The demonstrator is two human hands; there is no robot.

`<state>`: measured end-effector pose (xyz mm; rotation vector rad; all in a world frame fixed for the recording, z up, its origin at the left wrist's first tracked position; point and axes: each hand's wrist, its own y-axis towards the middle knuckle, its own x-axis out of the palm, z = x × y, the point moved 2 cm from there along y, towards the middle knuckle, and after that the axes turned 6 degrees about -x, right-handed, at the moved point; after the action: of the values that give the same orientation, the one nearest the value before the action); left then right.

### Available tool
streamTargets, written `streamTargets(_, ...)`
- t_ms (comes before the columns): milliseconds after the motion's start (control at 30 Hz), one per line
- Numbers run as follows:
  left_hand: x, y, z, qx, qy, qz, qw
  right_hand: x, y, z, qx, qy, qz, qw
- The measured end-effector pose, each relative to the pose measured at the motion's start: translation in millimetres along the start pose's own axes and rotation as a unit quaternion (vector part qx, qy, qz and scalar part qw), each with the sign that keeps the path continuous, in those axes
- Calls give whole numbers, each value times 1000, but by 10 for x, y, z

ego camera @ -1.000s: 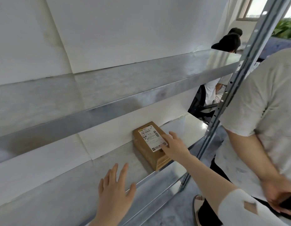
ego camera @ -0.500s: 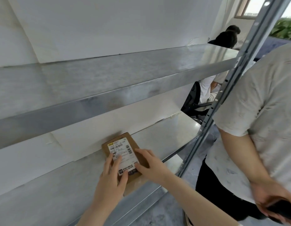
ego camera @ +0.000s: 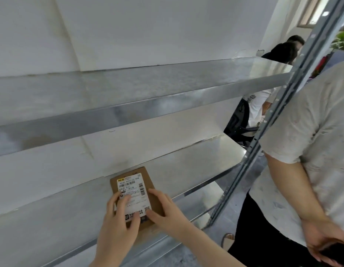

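Lower metal shelf [ego camera: 196, 166]: bare steel, slick. Cardboard parcel [ego camera: 146, 174]: lies flat near the shelf's front lip. My left hand [ego camera: 117, 226] and right hand [ego camera: 167, 212]: fingers spread, pressing its top face, clasping nothing. Shipping label [ego camera: 131, 186]: faces up. Risk, I judge: with no real grip, one pull slides it over the lip.
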<state>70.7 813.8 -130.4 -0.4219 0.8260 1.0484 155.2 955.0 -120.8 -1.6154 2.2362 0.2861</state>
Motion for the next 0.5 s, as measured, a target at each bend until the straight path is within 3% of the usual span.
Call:
streamTargets(267, -1145, -597, -761, -94, 61, 103, 988, 1145, 34, -729, -88, 30, -118, 989)
streamTargets(500, -2261, -1641, -1679, -195, 76, 238, 949, 2617, -194, -1624, -169, 6, -275, 947)
